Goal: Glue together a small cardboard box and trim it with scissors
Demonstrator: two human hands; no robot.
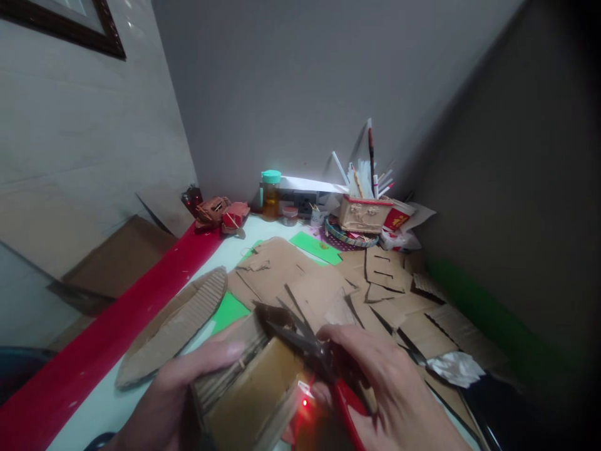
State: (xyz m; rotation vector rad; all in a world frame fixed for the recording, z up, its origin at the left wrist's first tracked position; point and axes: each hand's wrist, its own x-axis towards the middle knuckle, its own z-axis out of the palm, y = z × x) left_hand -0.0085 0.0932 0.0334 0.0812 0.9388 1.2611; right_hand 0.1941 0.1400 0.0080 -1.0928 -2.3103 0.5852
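A folded piece of cardboard (253, 382) is held up at the near edge of the table (106, 407) by the left hand (188, 388). The fingers of that hand are wrapped around its left side, with the thumb pressed on top, so the piece is kept steady. A pair of scissors (310, 354) with red handles is held in the right hand (389, 394). The fingers of the right hand are closed around the handles. The dark blades are pointed away toward the far edge, and they are set just over the top edge of the held cardboard, likely so that it can be cut there. It cannot be told if the blades are open or shut, as the picture is blurred. A small red light (305, 402) is seen glowing below the scissors.

A long ribbed cardboard shape (178, 326) is laid flat near the left edge. Many flat cardboard scraps (385, 275) are spread over the middle and the right side, with green paper (315, 247) under some of them. At the far corner, a small box of pens (365, 213) and a jar with a teal lid (271, 194) are kept against the wall
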